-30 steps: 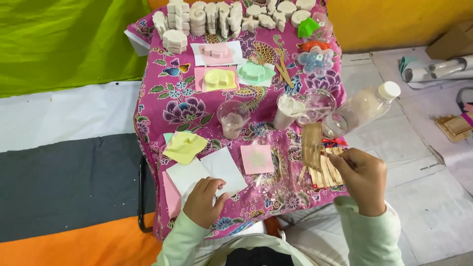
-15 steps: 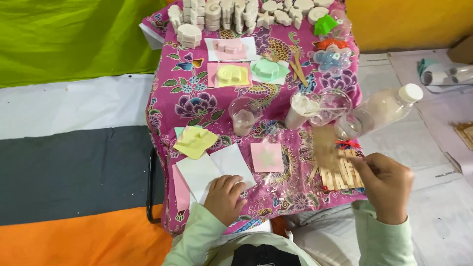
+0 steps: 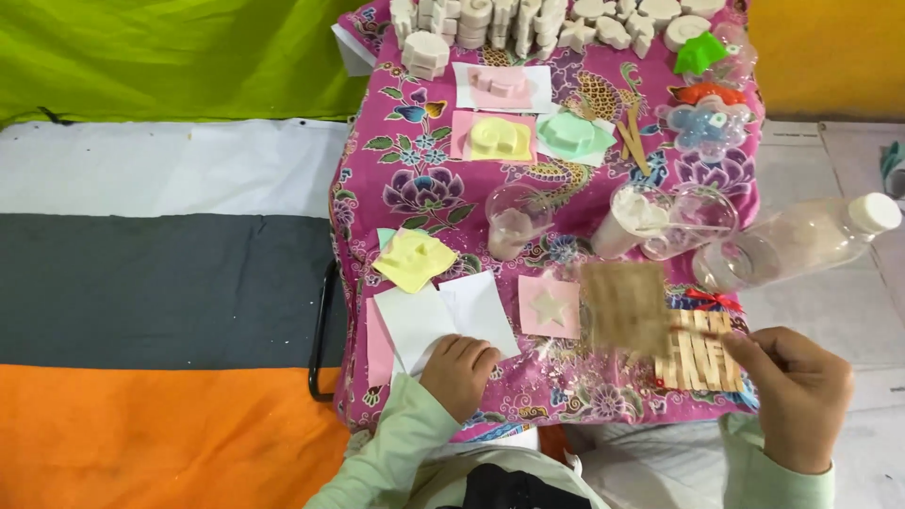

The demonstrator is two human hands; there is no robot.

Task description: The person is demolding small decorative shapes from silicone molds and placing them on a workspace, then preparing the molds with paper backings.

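- We are resting our left hand (image 3: 459,370) knuckles-down, fingers curled together, on the near edge of the white paper sheets (image 3: 443,319); it is pressing on them, not gripping anything we can make out.
- Our right hand (image 3: 797,396) is pinching shut on the near right end of a row of wooden sticks (image 3: 702,351) with a small red bow at its far edge; the row is lying just to the left of that hand, its long side running left to right.
- A blurred tan slatted panel (image 3: 624,306) is sitting just left of the sticks; we cannot tell whether it is lifted or lying flat.
- The right hand is the nearer one to the sticks; the left is well apart, across a pink card with a pale star (image 3: 550,306).
- The sticks are looking pale, narrow and evenly lined up on the pink floral cloth (image 3: 396,160).
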